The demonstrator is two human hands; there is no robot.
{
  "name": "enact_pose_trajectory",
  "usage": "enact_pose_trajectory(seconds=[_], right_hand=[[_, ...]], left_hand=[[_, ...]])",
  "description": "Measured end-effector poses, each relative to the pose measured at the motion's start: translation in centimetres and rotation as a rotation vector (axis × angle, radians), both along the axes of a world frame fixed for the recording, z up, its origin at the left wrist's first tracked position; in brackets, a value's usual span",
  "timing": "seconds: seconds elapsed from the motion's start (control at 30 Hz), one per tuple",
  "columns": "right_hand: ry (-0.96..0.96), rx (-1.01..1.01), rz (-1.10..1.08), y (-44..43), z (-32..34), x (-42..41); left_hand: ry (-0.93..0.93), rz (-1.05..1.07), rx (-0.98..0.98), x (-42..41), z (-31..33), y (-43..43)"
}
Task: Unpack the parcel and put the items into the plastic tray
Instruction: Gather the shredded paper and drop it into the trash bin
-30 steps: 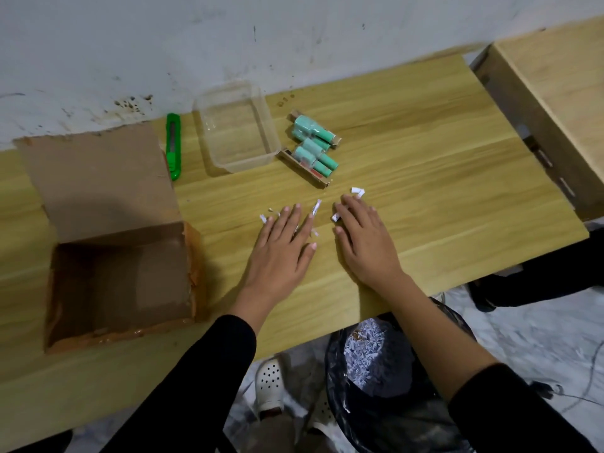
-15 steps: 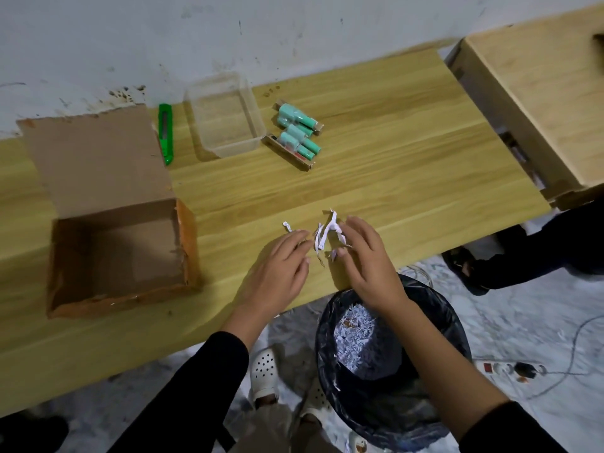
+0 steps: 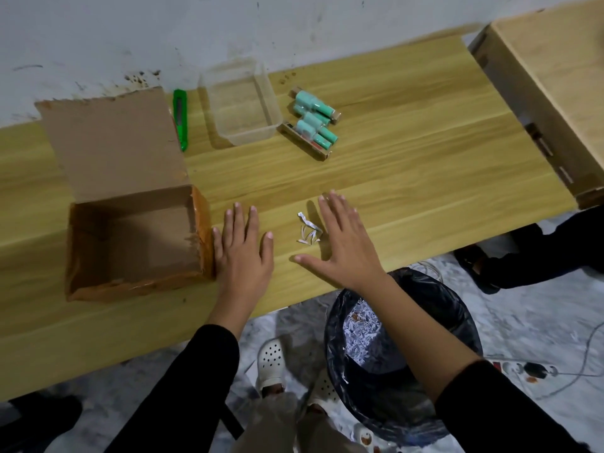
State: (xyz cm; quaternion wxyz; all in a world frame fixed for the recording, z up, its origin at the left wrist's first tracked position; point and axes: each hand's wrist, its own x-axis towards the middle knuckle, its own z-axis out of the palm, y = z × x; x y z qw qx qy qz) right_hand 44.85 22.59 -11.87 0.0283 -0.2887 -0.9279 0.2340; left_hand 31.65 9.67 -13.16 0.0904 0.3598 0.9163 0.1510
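Evidently unpacked, the teal bottles (image 3: 314,124) lie just beside the clear plastic tray (image 3: 249,136), not in it, while the left hand (image 3: 243,253) and right hand (image 3: 343,245), fingers spread flat and holding nothing, flank paper shreds (image 3: 307,231), probably to sweep them into the bin (image 3: 434,308).

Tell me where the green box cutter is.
In the head view, the green box cutter lies upper left, between the cardboard box flap and the plastic tray.
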Motion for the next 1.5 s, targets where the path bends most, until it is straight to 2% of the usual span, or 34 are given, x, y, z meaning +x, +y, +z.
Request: enact_pose_trajectory(seconds=[0.17,0.43,0.87,1.0,1.2,1.37,1.5], right_hand=[[0.060,0.051,0.071,-0.7,-0.8,-2.7],[0.367,0.021,0.001,-0.3,-2.1,-2.1],[0.434,-0.174,-0.170,-1.2,-1.2,2.1],[0.459,-0.228,-0.266,-1.7,-0.6,5.8],[0.454,-0.212,-0.554,-1.4,-0.1,15.0],[0.398,-0.211,-0.834,-1.2,-1.2,21.4],[0.261,-0.312,-0.928,-1.5,-2.0,24.2]], left_hand=[[-0.040,-0.013,0.002,-0.3,0.3,-0.4],[-0.056,-0.023,0.001,-0.1,0.5,-0.4],[-0.034,0.009,-0.012,0.7,0.8,0.1],[-0.039,0.008,-0.013,2.6,1.1,1.3],[-0.094,-0.261,-0.041,7.2,1.6,4.8],[-0.095,-0.425,-0.045,11.1,1.4,7.1],[-0.068,-0.424,-0.047,12.2,1.2,7.5]])
